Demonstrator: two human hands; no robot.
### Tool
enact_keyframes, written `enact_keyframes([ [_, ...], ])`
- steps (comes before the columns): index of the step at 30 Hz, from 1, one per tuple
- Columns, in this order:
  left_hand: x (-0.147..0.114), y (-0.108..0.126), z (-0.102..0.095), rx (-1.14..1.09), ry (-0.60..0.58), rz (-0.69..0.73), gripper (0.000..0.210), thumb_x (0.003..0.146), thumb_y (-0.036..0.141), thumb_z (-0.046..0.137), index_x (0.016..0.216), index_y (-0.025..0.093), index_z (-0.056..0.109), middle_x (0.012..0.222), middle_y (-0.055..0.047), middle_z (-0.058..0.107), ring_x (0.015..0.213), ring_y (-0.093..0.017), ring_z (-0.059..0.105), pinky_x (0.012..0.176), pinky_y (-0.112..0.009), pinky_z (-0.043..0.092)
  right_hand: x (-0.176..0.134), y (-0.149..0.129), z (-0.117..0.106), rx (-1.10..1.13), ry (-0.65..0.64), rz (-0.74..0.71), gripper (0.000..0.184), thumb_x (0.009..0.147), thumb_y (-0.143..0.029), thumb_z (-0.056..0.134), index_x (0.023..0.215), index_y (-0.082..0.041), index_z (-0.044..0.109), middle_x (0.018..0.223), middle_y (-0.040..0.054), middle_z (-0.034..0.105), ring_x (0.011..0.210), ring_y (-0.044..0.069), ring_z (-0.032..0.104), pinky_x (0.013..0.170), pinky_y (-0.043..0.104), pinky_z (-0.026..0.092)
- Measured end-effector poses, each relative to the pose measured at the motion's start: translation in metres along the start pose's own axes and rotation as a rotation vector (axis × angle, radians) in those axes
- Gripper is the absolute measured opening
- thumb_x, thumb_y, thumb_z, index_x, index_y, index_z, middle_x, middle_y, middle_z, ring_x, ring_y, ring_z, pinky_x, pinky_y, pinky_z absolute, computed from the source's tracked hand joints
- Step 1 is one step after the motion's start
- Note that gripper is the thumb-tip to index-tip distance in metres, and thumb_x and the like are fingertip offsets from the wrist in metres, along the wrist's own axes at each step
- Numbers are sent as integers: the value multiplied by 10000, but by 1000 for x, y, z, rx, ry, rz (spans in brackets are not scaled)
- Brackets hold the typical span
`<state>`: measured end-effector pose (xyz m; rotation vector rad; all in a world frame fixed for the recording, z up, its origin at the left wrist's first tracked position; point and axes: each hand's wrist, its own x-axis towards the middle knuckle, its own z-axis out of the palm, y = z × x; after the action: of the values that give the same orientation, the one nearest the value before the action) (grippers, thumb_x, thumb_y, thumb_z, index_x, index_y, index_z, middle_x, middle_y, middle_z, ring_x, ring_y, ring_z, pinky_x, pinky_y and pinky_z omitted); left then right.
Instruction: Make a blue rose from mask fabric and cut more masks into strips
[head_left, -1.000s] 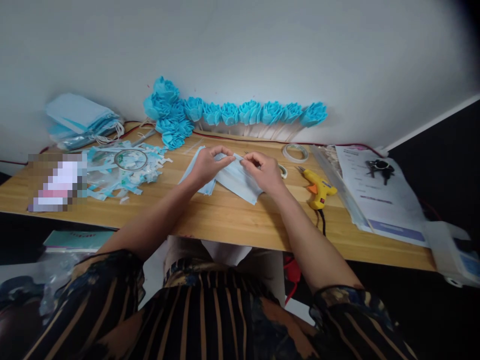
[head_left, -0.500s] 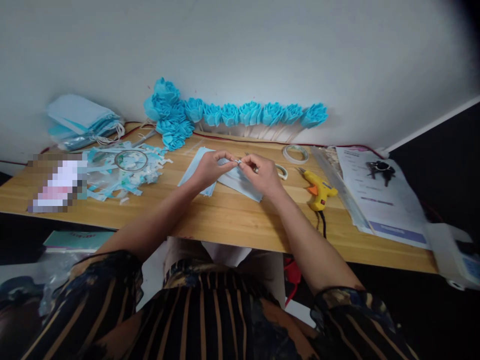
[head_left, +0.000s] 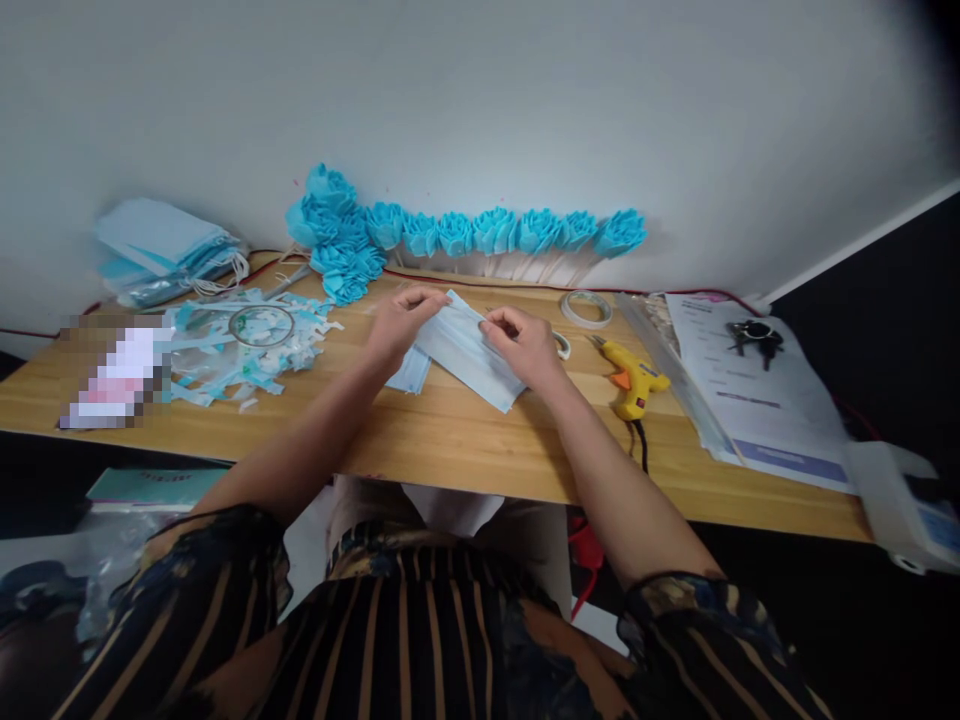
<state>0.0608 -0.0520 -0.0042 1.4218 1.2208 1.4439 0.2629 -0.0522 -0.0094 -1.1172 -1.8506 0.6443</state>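
Note:
A pleated light-blue face mask (head_left: 474, 358) lies slanted over the desk between my hands. My left hand (head_left: 405, 322) is closed in a pinch at its upper left corner. On the upper right edge, my right hand (head_left: 523, 345) has its thumb and bent fingers closed on the mask. Partly under the left side of this mask lies a second light-blue mask (head_left: 409, 372), flat on the wood. Just behind my right hand, scissors (head_left: 562, 346) are mostly hidden.
Blue fabric flowers (head_left: 495, 230) on sticks lean along the wall. Cut scraps (head_left: 292, 345) and a stack of masks (head_left: 161, 245) are at the left. A tape roll (head_left: 586, 309), yellow glue gun (head_left: 634, 380), printed sheet (head_left: 750, 400) and keys (head_left: 757, 336) occupy the right.
My hands have moved apart, the left one going left and slightly up. The mask between them now lies spread wider, with its upper corner showing.

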Motion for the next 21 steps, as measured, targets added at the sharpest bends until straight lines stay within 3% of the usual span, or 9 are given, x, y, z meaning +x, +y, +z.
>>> enact_keyframes([
  [7,12,-10,-4,-170,73,-105,281,783,461,662,718,197,593,781,-26,653,763,-138,592,788,-282,497,1,2,0,-13,-13,41,168,825,-348,625,758,-197,657,648,-23,611,596,119,475,609,271,351],
  [16,-3,-10,9,-190,-97,-128,404,650,537,788,704,196,577,724,-1,617,669,-134,547,646,-270,426,-1,-1,5,7,-26,21,180,825,-356,619,750,-195,650,646,-27,604,587,113,462,617,272,349],
  [21,6,-12,1,-223,-37,-118,387,672,513,770,693,200,543,742,-5,629,744,-153,598,706,-276,460,-1,3,4,-14,-37,23,188,833,-360,615,766,-194,673,651,-25,622,589,115,477,602,268,349],
])
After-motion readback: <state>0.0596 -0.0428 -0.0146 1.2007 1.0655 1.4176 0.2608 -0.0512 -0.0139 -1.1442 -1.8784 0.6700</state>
